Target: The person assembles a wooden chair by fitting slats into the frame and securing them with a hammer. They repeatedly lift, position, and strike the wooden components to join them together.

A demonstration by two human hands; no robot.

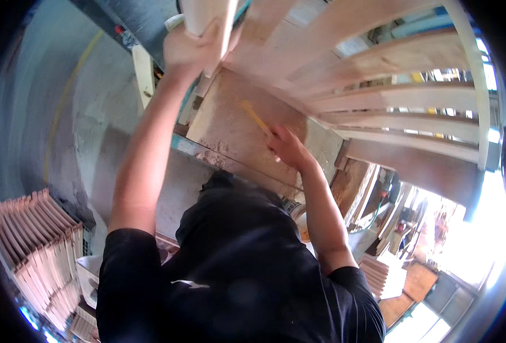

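Note:
My left hand point(193, 48) is closed around the upright end of a pale slatted wooden frame point(401, 94), which is tilted up over the far right of the bench. Several slats run from that end toward a curved-looking outer rail. In my right hand point(290, 147) is a thin yellow stick-shaped tool point(257, 119), pointing away to the left; blur hides its exact kind. It is held low over a sawdust-strewn wooden board point(224, 108) on the bench, below the frame.
At the lower left stands a stack of wooden parts point(36, 246), beside a white bin point(88, 273). Another stack of wooden pieces point(383, 275) is at the lower right. A container point(299, 218) sits near my right forearm. A pale wooden piece point(142, 74) leans left of the bench.

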